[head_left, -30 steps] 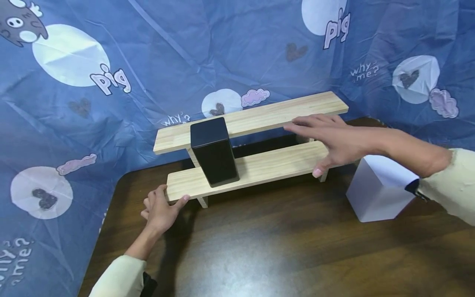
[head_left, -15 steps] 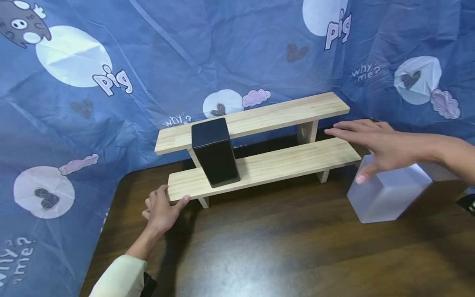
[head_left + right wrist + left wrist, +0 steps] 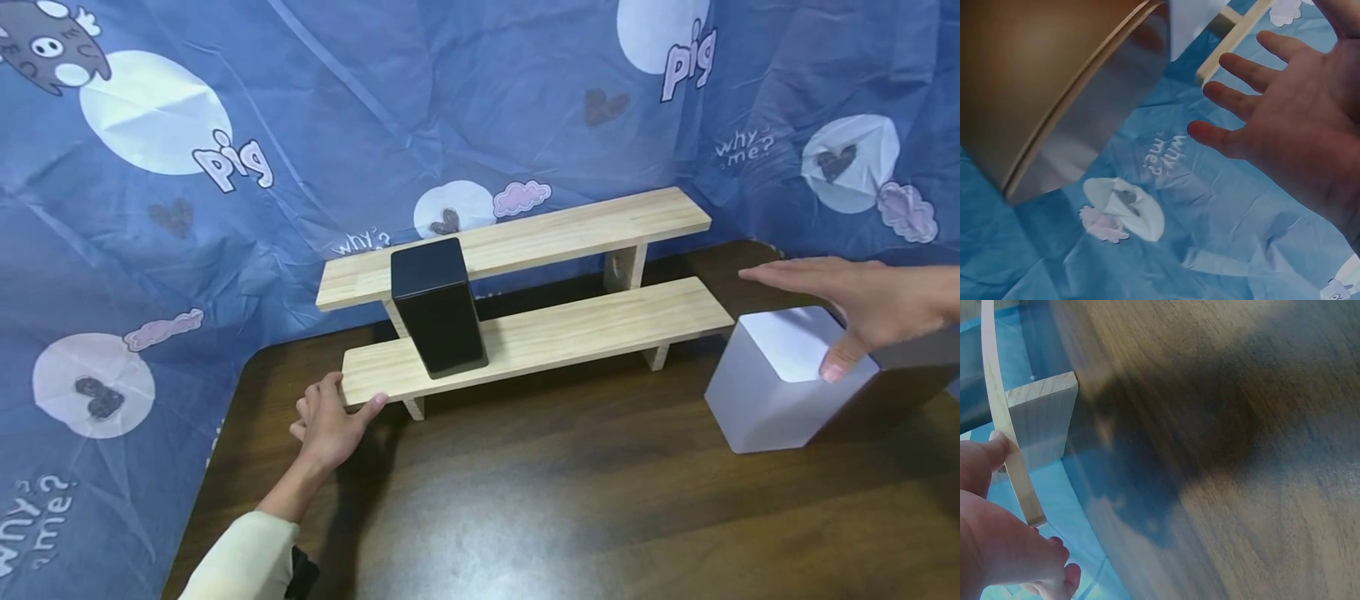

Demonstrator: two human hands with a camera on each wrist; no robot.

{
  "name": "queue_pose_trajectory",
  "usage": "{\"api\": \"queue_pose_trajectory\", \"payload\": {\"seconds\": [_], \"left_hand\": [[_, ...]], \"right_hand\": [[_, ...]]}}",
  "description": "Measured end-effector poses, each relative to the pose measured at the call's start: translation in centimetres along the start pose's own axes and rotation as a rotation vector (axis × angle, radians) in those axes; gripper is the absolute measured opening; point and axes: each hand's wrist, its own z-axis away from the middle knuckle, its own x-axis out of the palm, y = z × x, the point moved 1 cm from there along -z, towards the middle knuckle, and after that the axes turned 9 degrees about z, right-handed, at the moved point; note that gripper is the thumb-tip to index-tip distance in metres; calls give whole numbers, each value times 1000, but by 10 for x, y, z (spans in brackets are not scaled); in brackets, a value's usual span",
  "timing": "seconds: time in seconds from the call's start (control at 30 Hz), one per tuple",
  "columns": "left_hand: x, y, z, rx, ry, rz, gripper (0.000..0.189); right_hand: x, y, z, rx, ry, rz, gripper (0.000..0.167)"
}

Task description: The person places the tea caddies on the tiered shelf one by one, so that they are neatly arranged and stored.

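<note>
A two-tier pale wooden shelf [image 3: 600,321] stands on the dark table. My left hand [image 3: 327,425] grips the left end of its lower board, thumb at the front edge and fingers round the end. In the left wrist view, the board [image 3: 1015,469] runs between the thumb and the curled fingers. A black rectangular box [image 3: 441,312] stands upright on the lower tier, toward the left. Over a white box [image 3: 772,383] on the table at the right hovers my right hand [image 3: 873,300]. Its fingers are extended and hold nothing, as the right wrist view of that hand [image 3: 1297,106] confirms.
The dark brown wooden table [image 3: 525,500] reflects light at its front. Behind it hangs a blue printed cloth [image 3: 480,100], close to the shelf's back. A round-holed support [image 3: 624,267] holds up the upper board at the right.
My right hand has moved right, from in front of the shelf's right part to above the white box. The left hand keeps its grip; shelf and boxes stay in place.
</note>
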Motion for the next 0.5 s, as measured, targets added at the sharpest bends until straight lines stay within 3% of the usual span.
{"api": "queue_pose_trajectory", "payload": {"seconds": [0.2, 0.5], "left_hand": [[0, 0, -1, 2, 3, 1, 80], [1, -2, -2, 2, 10, 3, 78]], "right_hand": [[9, 11, 6, -69, 61, -21, 119], [25, 13, 6, -108, 62, -110, 118]]}}
